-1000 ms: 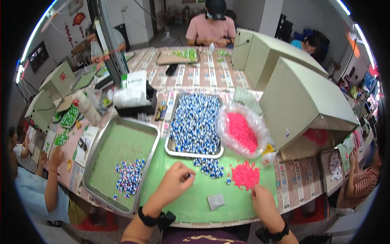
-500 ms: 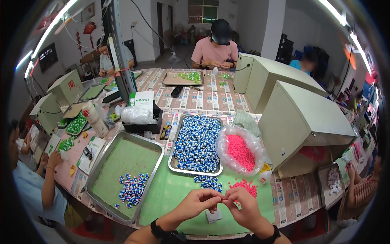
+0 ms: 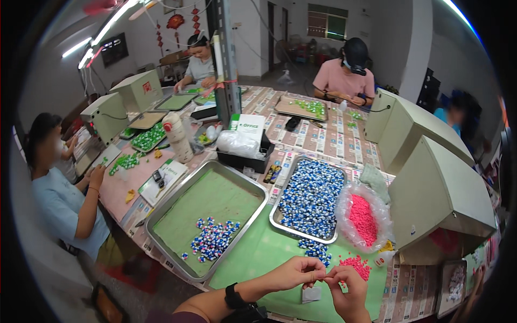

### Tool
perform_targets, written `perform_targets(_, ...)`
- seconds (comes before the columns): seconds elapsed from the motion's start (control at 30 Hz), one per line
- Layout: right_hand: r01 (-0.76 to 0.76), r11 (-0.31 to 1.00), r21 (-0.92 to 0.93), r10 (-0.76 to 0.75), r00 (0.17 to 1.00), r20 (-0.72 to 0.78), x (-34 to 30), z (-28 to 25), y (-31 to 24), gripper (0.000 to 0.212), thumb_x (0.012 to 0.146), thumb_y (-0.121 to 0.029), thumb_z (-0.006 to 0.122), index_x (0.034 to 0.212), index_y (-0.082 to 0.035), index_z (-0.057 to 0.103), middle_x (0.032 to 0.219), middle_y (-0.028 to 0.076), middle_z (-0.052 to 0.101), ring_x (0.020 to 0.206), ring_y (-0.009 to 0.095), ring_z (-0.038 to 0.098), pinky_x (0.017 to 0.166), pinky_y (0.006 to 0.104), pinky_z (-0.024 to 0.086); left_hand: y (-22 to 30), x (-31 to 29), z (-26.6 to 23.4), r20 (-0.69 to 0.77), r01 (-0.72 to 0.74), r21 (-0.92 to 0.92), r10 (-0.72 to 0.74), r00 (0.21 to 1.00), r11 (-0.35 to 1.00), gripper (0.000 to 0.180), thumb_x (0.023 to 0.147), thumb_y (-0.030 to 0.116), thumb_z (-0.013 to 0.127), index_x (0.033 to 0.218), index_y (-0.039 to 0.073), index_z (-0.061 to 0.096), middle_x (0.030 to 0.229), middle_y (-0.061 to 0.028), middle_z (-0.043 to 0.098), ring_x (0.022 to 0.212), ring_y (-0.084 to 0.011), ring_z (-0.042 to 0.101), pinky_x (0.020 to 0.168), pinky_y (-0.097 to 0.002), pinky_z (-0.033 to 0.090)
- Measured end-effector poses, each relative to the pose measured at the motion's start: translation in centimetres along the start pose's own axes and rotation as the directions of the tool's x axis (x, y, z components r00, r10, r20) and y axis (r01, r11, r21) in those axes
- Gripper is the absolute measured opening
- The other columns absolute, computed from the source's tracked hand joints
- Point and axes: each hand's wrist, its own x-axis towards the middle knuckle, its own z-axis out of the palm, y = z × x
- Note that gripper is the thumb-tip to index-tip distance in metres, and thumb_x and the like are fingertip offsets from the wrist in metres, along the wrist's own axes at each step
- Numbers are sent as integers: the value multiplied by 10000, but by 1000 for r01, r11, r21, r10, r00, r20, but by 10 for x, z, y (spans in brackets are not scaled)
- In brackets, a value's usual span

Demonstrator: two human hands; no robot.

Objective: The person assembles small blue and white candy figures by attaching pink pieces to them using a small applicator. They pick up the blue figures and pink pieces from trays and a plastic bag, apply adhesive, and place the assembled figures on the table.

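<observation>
My left hand (image 3: 293, 273) and my right hand (image 3: 347, 289) meet fingertip to fingertip over the green mat (image 3: 245, 276). Both are closed in a pinch. Whatever lies between the fingertips is too small and covered to make out. Just beyond them lie a loose heap of pink pieces (image 3: 355, 266) and a small pile of blue-and-white pieces (image 3: 314, 251). Under the hands rests a little grey-white block (image 3: 311, 294). A metal tray (image 3: 273, 215) full of blue-and-white pieces stands farther off, beside a clear plastic bag (image 3: 383, 215) of pink pieces (image 3: 362, 220).
Left of the mat, a large metal tray (image 3: 152, 229) holds blue-white-pink pieces (image 3: 212, 239). A black box (image 3: 242, 163) and a bottle (image 3: 177, 140) stand behind it. Box-shaped metal housings (image 3: 439, 188) line the right. Co-workers sit left (image 3: 67, 196) and across (image 3: 344, 81).
My view has swung to the left, so the table and trays sit farther right in the picture. Both hands keep their pinch together over the mat.
</observation>
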Motion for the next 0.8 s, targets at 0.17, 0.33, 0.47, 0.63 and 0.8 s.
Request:
perform_targets(0.17,-149,964,221,117,982,151,-8,-8,-3,187,883,100,616,929,-50,514,1103,127,573,1025,286,558,953,384,460,2,-3,6,17,-37,-3,37,999,999,185,984,233,609,1011,50,612,840,24,588,687,-45,532,594,-210,440)
perform_targets(0.33,-18,998,67,14,998,58,3,-6,6,186,785,127,631,852,-11,526,873,126,614,796,303,617,706,361,500,-5,3,4,-106,-48,26,51,993,998,183,958,178,639,1063,28,649,846,0,646,699,-52,591,612,-219,485)
perform_targets(0.47,-18,1000,-10,19,985,174,3,-23,11,209,732,151,585,839,-9,505,846,132,579,799,315,593,707,368,481,12,-12,5,-217,-127,169,163,962,977,217,943,16,573,1145,-20,644,1067,-71,650,905,-140,660,777,-273,545)
perform_targets(0.63,9,991,-134,42,926,376,-18,-22,28,198,707,89,572,823,-40,477,780,98,516,755,302,535,682,379,431,12,-28,-8,-340,-34,182,96,935,983,195,944,34,588,1117,-34,649,1072,-113,685,898,-169,672,752,-283,549)
perform_targets(0.8,112,977,-183,-24,905,424,-21,-11,32,160,730,36,554,810,-70,466,784,78,506,762,271,514,706,367,406,10,-30,-15,-363,-35,260,131,922,965,219,910,44,652,1121,-13,675,1061,-71,692,902,-127,661,767,-250,531)
